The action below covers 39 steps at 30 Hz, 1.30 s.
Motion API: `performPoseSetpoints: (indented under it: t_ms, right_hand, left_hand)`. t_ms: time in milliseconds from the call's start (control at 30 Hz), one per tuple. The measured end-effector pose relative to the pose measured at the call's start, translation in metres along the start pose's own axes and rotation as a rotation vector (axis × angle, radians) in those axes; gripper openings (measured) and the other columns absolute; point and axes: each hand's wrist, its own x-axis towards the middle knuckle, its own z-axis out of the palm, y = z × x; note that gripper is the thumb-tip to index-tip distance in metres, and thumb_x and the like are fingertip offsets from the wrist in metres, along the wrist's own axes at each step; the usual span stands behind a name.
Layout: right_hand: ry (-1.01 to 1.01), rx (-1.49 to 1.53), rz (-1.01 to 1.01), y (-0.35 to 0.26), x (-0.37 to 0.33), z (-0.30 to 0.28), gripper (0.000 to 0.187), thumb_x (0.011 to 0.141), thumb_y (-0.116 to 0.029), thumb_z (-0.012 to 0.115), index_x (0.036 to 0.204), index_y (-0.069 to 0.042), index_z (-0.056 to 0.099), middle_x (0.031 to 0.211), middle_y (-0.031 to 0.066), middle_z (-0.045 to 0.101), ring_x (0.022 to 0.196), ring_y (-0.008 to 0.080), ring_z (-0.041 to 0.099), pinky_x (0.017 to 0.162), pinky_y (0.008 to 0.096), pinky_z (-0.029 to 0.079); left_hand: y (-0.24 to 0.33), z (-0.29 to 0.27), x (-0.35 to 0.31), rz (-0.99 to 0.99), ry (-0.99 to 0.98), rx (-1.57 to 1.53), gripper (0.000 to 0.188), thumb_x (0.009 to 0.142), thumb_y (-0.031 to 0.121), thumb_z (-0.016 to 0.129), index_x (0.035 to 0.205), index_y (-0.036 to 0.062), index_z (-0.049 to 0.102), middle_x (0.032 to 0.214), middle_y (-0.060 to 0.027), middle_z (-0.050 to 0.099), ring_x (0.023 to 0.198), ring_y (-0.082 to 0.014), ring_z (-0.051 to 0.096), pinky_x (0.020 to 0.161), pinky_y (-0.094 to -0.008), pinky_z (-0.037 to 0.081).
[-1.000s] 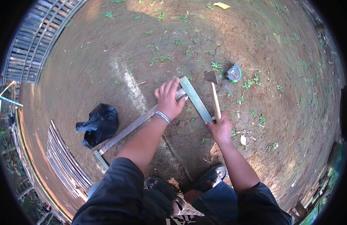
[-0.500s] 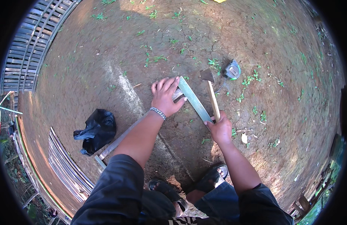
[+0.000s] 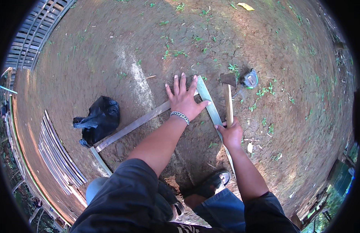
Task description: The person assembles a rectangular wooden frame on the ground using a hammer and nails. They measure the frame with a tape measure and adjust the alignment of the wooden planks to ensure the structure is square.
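A pale green wooden slat lies at an angle on the ground, meeting a long greyish slat near its far end. Over that corner my left hand is open, fingers spread, with the thumb against the green slat. My right hand is closed around the lower handle of a small hatchet, its thumb resting on the green slat. The hatchet's dark head points away from me. Another pale green slat meets the grey slat's left end, partly hidden by my left sleeve.
Just right of the hatchet head lies a tape measure. A black plastic bag sits at the left, beside several thin strips. Slatted bamboo panelling stands at the far left. Bare soil carries small weeds.
My left hand's fingers have straightened and spread from a bent hold over the corner. The right hand still grips the hatchet beside the green slat. The whole view has shifted slightly.
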Motion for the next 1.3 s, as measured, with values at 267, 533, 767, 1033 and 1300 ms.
performPoseSetpoints:
  t_ms: [267,533,767,1033,1300]
  right_hand:
    - [-0.013,-0.029,-0.525,0.019,-0.008,-0.027,0.036,0.095,-0.02,0.065,0.128,-0.009,0.056,0.095,0.0238,0.07,0.085,0.0435,0.07,0.072,0.0508,0.055]
    - [-0.02,-0.198,-0.629,0.016,0.009,-0.043,0.038,0.095,-0.016,0.064,0.131,-0.007,0.054,0.095,0.0219,0.069,0.081,0.0414,0.07,0.071,0.0493,0.055]
    - [-0.062,-0.311,-0.642,0.024,0.022,-0.039,0.036,0.094,-0.013,0.065,0.127,-0.005,0.054,0.095,0.0205,0.069,0.081,0.0408,0.069,0.072,0.0488,0.055]
    - [0.046,-0.084,-0.819,0.013,0.014,-0.045,0.033,0.091,-0.007,0.066,0.122,-0.002,0.055,0.102,0.0213,0.069,0.083,0.0398,0.07,0.072,0.0471,0.057]
    - [-0.025,-0.19,-0.703,0.027,0.028,-0.037,0.04,0.091,-0.009,0.063,0.13,-0.004,0.052,0.103,0.0251,0.068,0.084,0.0447,0.068,0.072,0.0505,0.056]
  left_hand:
    - [0.001,-0.004,0.0,-0.029,-0.035,-0.03,0.107,0.072,0.071,0.072,0.159,0.027,0.028,0.166,-0.0219,0.013,0.155,-0.0394,0.002,0.121,-0.0618,-0.002]
    - [-0.002,-0.006,-0.002,-0.043,-0.048,-0.036,0.105,0.072,0.071,0.072,0.159,0.0285,0.03,0.166,-0.0227,0.011,0.155,-0.0386,0.0,0.121,-0.0613,-0.002]
    - [0.0,-0.008,0.0,-0.042,-0.068,-0.045,0.105,0.072,0.071,0.072,0.158,0.0288,0.031,0.166,-0.0235,0.01,0.155,-0.0395,0.0,0.12,-0.0628,-0.001]
    - [-0.006,-0.006,-0.001,-0.041,-0.045,-0.046,0.103,0.072,0.071,0.072,0.158,0.0295,0.031,0.166,-0.024,0.009,0.155,-0.0393,-0.001,0.12,-0.0629,-0.001]
    - [-0.004,-0.013,0.0,-0.049,-0.082,-0.056,0.103,0.073,0.07,0.072,0.158,0.0296,0.031,0.166,-0.0242,0.008,0.155,-0.0391,-0.002,0.121,-0.0627,-0.002]
